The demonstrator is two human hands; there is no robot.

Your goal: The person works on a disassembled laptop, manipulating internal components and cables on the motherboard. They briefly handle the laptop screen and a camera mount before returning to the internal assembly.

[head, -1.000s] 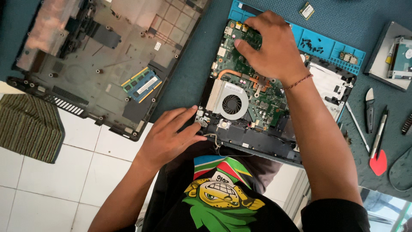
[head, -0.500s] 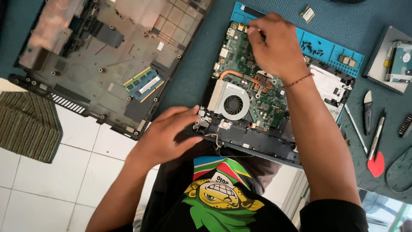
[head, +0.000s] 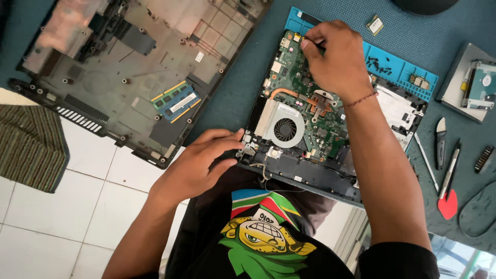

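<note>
An opened laptop base (head: 310, 178) lies in front of me with its green motherboard (head: 297, 77), round cooling fan (head: 285, 129) and copper heat pipe exposed. My left hand (head: 199, 163) rests on the near left corner of the base, fingers by the metal hinge (head: 249, 148). My right hand (head: 336, 59) is at the far end of the motherboard, fingers pinched on a thin dark tool whose tip touches the board's upper edge. A red thread sits on that wrist.
The removed bottom cover (head: 129, 67) lies left on the teal mat, with two memory modules (head: 175, 101) on it. A blue work mat (head: 398, 67) holds small screws. A hard drive (head: 478, 85), pry tools (head: 447, 165), a red pick (head: 448, 205) and a striped cloth (head: 31, 144) lie around.
My right hand has drawn its fingers together at the board's far edge, from lying flat over it. My left hand stays at the near left corner.
</note>
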